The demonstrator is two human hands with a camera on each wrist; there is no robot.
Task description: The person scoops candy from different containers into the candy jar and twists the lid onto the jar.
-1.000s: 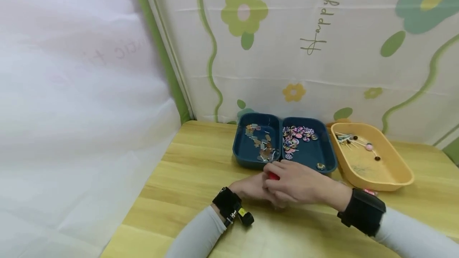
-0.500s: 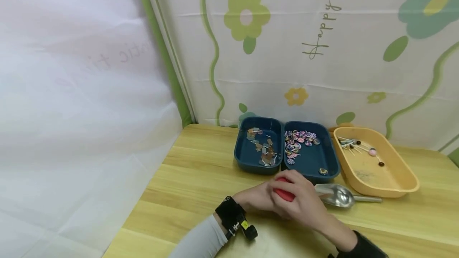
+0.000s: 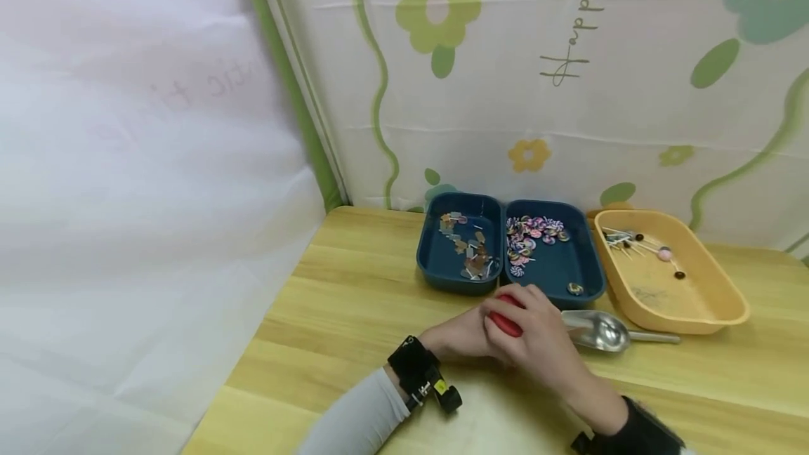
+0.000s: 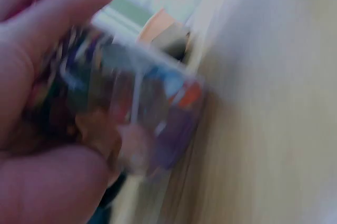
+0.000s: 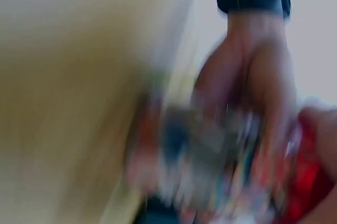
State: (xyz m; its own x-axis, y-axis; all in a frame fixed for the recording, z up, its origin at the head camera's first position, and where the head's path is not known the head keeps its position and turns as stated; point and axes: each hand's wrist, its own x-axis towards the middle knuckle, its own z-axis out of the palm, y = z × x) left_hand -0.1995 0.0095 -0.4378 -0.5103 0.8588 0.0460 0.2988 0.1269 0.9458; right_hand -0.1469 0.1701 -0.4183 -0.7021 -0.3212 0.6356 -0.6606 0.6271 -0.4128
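A clear jar full of small colourful pieces lies in my left hand, whose fingers and thumb curl round it. My right hand grips the jar's red lid from the other side, and red shows between its fingers. In the head view the hands hide the jar's clear body. Motion blurs the right wrist view, where the jar and the red lid still show. Both hands are just in front of the blue trays.
A blue tray holds brown and grey bits; the second blue tray holds swirl-patterned pieces. Right of them, a yellow tray contains small sticks with round heads. A metal scoop lies on the wooden table beside my right hand.
My right hand has turned on the lid, its wrist swinging toward the table's near side. More red shows between its fingers, and the scoop has come into sight.
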